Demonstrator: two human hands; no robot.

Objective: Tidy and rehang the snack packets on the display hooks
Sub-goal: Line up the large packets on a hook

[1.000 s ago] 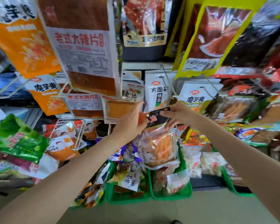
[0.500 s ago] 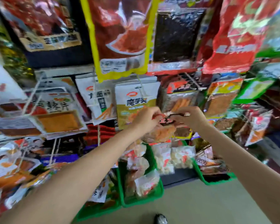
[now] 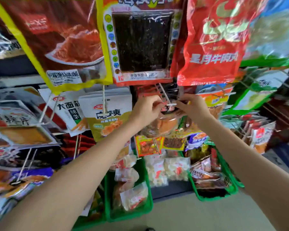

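Two bare hands, one packet between them. Left hand (image 3: 146,108) and right hand (image 3: 193,107) each pinch top edge of snack packet (image 3: 162,125) at white wire hook (image 3: 165,97) tip, frame centre. Packet: clear crinkly plastic, orange-brown pieces inside, dark red-printed header. Two green plastic bins (image 3: 230,189) at 6 o'clock.

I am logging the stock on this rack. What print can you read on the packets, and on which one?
"星月牛肉" on the red bag at top right; its last character is unclear.
"大面筋" and "辣条" on the white packet.
The yellow-edged bag's label, the seaweed pack's strip and the packet in both hands: too blurred to read.
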